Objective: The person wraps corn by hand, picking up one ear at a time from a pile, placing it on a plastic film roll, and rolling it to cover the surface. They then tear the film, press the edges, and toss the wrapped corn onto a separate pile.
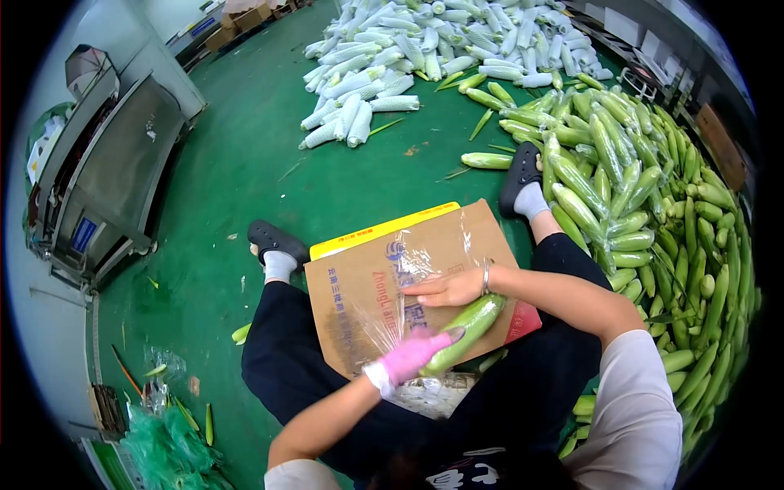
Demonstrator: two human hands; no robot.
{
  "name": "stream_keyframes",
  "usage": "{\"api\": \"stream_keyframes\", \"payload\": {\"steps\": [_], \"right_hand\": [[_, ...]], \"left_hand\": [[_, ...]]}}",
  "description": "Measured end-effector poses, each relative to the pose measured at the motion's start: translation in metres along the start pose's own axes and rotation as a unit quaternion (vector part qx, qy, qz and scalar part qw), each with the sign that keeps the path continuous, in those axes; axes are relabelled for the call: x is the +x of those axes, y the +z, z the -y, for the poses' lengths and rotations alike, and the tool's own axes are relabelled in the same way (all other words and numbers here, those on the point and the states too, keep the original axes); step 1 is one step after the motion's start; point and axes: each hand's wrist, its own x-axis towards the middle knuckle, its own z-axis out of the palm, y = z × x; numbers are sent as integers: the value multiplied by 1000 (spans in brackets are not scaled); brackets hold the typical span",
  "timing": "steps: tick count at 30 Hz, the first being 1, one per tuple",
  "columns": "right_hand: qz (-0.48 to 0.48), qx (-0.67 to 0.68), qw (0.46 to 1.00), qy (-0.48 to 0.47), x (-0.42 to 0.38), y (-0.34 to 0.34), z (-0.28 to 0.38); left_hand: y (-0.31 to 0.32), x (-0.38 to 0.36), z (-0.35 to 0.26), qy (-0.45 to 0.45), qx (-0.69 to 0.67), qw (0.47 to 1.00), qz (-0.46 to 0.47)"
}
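My left hand (pixel 411 356), in a pink glove, grips one end of a green-husked ear of corn (pixel 465 333) lying at a slant over the cardboard. Above the corn, my right hand (pixel 445 289) is stretched out flat over clear plastic film (pixel 384 314), its fingers pointing left; a bracelet (pixel 487 276) circles that wrist. The film is drawn into creases that run to the gloved hand. Under both hands, a printed cardboard piece (pixel 347 286) rests between my legs, with a yellow strip (pixel 384 231) along its far edge. Crumpled clear plastic (pixel 433 395) lies nearest my body.
A big heap of corn ears (pixel 694 269) fills the right side, several in plastic wrap. White net-covered produce (pixel 457 41) is piled at the back. A metal cart (pixel 114 163) stands at left, green plastic bags (pixel 175 445) lower left. Husk scraps dot the green floor (pixel 216 163).
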Motion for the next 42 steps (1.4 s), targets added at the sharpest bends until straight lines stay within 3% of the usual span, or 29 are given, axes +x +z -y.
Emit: {"api": "stream_keyframes", "payload": {"steps": [2,4,6,8,9,11,12,13,14,16,18,19,20,21,22,24,27,28,30,31,33,34,35,36,37,38,39,41,42], "right_hand": [[-69,-5,997,-34,-6,14,-5],[-96,62,992,-53,-12,15,4],[-179,93,975,-88,-22,28,-2],[-293,219,929,-59,-41,41,15],[-346,150,926,-17,-53,57,9],[-369,251,895,6,-96,90,28],[-358,317,871,111,-116,112,37],[-416,397,809,124,-128,133,42],[-506,505,690,117,-136,151,52],[-555,568,591,141,-147,180,66],[-452,716,499,184,-166,170,109],[-372,740,537,161,-173,173,118],[-285,755,574,137,-178,175,121],[-244,768,589,55,-180,175,120],[-289,773,558,89,-184,158,123],[-443,727,522,51,-186,131,79],[-594,611,514,97,-211,46,20],[-663,492,549,132,-221,15,1],[-707,308,570,283,-257,-47,-83],[-737,113,586,319,-279,-76,-167],[-697,99,614,356,-357,-92,-119],[-684,102,618,373,-391,-78,-87],[-709,-50,513,481,-418,-51,-114],[-667,-42,520,532,-450,-18,-77],[-615,-125,510,589,-479,32,-74],[-557,-205,487,641,-507,82,-69],[-497,-187,492,690,-526,125,-57],[-357,-156,507,769,-562,210,-28],[-307,-239,517,762,-591,274,-48]], "left_hand": [[34,-14,26,-99,-253,959,86],[68,-16,97,-156,-374,901,152],[83,-46,126,-194,-216,936,197],[89,-64,114,-172,-115,968,142],[81,-70,97,-183,-65,977,90],[68,-73,71,-74,-11,997,-9],[64,-66,62,-7,7,999,-52],[64,-65,33,72,108,982,-139],[67,-65,1,156,207,941,-216],[76,-50,-38,345,235,871,-258],[91,-26,-47,429,123,846,-293],[104,-7,-56,435,129,851,-266],[122,20,-66,401,-14,879,-259],[134,44,-71,351,-155,889,-252],[138,66,-67,316,-158,916,-189],[158,91,-79,271,-142,950,-58],[151,149,-106,365,-33,929,-60],[144,152,-122,347,-69,933,-70],[120,153,-137,380,-126,912,-86],[105,147,-140,347,-109,924,-118],[73,124,-128,327,-50,929,-167],[52,108,-116,309,-23,930,-197],[29,92,-98,291,-2,929,-228],[-5,81,-72,274,-24,932,-235],[18,42,-84,177,-1,914,-365],[16,18,-82,137,-90,919,-359],[-22,7,-47,141,64,903,-401],[-51,-16,-11,164,82,883,-432],[-60,-24,-1,155,83,882,-437]]}}
